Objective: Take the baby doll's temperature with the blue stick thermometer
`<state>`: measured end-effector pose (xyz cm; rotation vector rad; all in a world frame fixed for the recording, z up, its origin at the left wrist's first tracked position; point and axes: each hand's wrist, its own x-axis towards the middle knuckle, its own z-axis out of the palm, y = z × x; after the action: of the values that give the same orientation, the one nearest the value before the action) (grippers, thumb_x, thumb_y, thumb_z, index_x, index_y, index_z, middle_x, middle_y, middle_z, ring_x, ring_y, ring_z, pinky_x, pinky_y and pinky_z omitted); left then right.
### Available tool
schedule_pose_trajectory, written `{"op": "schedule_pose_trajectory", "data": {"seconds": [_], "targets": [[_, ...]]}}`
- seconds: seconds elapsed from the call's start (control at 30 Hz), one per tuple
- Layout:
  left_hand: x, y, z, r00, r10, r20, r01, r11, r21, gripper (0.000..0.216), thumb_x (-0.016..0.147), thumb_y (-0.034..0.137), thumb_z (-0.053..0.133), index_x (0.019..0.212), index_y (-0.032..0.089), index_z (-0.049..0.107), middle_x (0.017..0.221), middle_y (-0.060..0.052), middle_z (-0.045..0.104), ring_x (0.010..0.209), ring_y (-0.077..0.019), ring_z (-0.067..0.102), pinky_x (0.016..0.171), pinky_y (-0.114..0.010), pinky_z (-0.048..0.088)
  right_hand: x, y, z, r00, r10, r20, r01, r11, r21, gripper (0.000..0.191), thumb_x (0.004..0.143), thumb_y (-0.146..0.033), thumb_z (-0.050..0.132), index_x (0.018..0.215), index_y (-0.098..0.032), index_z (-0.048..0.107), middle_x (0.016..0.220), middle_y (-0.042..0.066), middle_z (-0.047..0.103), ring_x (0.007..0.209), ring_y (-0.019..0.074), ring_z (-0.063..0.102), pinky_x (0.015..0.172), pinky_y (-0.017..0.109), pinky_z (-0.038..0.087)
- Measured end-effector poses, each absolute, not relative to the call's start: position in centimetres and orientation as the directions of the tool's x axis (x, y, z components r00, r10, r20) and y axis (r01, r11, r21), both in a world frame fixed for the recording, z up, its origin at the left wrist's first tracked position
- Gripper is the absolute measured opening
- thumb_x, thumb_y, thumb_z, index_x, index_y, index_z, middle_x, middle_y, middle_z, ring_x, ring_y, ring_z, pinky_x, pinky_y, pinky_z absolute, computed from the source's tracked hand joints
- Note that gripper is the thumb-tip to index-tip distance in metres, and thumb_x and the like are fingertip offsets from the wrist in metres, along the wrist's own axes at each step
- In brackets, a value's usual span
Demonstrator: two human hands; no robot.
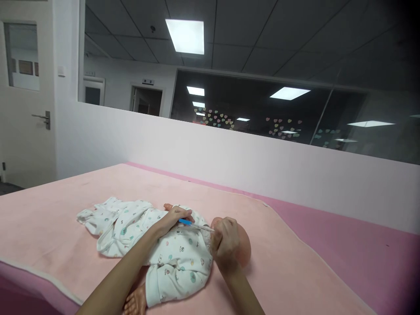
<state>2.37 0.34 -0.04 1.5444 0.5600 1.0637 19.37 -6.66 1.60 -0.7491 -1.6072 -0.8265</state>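
Observation:
A baby doll (244, 245) in a white patterned sleepsuit (177, 258) lies on a pink blanket (65, 218), head to the right. My left hand (173, 218) rests over the doll's chest and pinches a thin stick with a blue end (193, 224), its tip pointing at the doll's face. My right hand (226, 243) is closed around the doll's head and covers the face. One bare doll foot (136, 302) shows near the bottom edge.
The blanket covers a pink padded surface (361, 245) that runs against a low white partition wall (262, 162). Glass panels with heart stickers (278, 127) stand above the wall. A white door with a handle (44, 118) is at far left.

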Motion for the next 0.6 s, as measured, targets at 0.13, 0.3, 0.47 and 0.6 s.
{"op": "schedule_pose_trajectory", "data": {"seconds": [0.13, 0.3, 0.47, 0.6], "targets": [[1.1, 1.0, -1.1, 0.549, 0.767, 0.332, -0.471, -0.045, 0.881, 0.040, 0.057, 0.052, 0.065, 0.056, 0.013, 0.056, 0.054, 0.000, 0.044, 0.046, -0.0073, 0.038, 0.045, -0.022, 0.029, 19.1, -6.6, 0.3, -0.142, 0.039, 0.989, 0.830, 0.549, 0.098, 0.023, 0.084, -0.011, 0.030, 0.063, -0.020, 0.036, 0.056, -0.003, 0.042, 0.055, 0.0118, 0.039, 0.073, 0.033, 0.035], [0.2, 1.5, -2.2, 0.655, 0.658, 0.373, -0.543, 0.066, 0.837, 0.047, 0.035, 0.039, 0.080, 0.065, 0.016, 0.053, 0.061, 0.002, 0.048, 0.042, -0.0036, 0.037, 0.041, -0.019, 0.028, 19.3, -6.7, -0.1, -0.066, 0.070, 0.995, 0.872, 0.488, 0.024, 0.022, 0.083, -0.013, 0.030, 0.064, -0.020, 0.038, 0.056, -0.002, 0.045, 0.056, 0.0125, 0.043, 0.077, 0.034, 0.034], [0.1, 1.3, -2.1, 0.614, 0.693, 0.377, -0.595, 0.092, 0.798, 0.043, 0.038, 0.028, 0.080, 0.066, 0.017, 0.050, 0.065, 0.004, 0.047, 0.044, -0.0027, 0.042, 0.045, -0.019, 0.034, 19.3, -6.9, -0.3, -0.120, 0.084, 0.989, 0.885, 0.461, 0.068, 0.023, 0.084, -0.015, 0.030, 0.064, -0.019, 0.041, 0.056, -0.001, 0.047, 0.056, 0.0129, 0.044, 0.076, 0.033, 0.033], [0.2, 1.4, -2.1, 0.546, 0.760, 0.354, -0.592, 0.050, 0.804, 0.039, 0.045, 0.027, 0.076, 0.064, 0.015, 0.045, 0.063, 0.004, 0.045, 0.044, -0.0015, 0.043, 0.046, -0.018, 0.037, 19.3, -6.9, -0.4, -0.140, 0.064, 0.988, 0.890, 0.445, 0.097, 0.024, 0.085, -0.016, 0.031, 0.065, -0.018, 0.043, 0.056, 0.000, 0.048, 0.056, 0.0126, 0.043, 0.074, 0.033, 0.033]]}}
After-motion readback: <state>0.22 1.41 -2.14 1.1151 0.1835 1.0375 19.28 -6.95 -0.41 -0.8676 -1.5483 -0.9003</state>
